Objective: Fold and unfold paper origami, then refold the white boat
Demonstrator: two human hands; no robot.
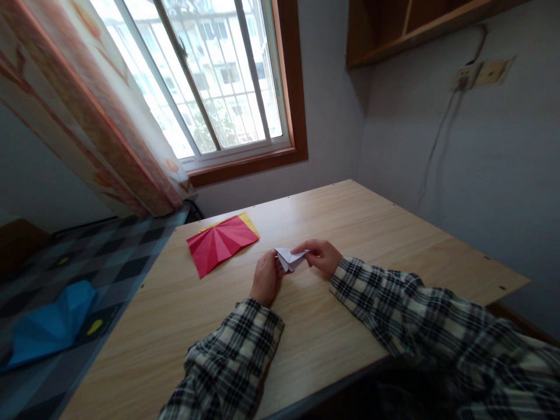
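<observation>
Over on the far left we've got a blue folded paper (50, 324) lying on the checkered bedding (114, 256) beside the table (350, 216). On the table, a creased red sheet (219, 244) sits on top of a yellow sheet (249, 221), a bit left of our hands. Our left hand (265, 279) is curled around the left end of a small white folded paper (289, 257), held just above the tabletop. Our right hand (322, 255) pinches its right tip between thumb and fingers. Both plaid sleeves (394, 303) rest on the wood.
</observation>
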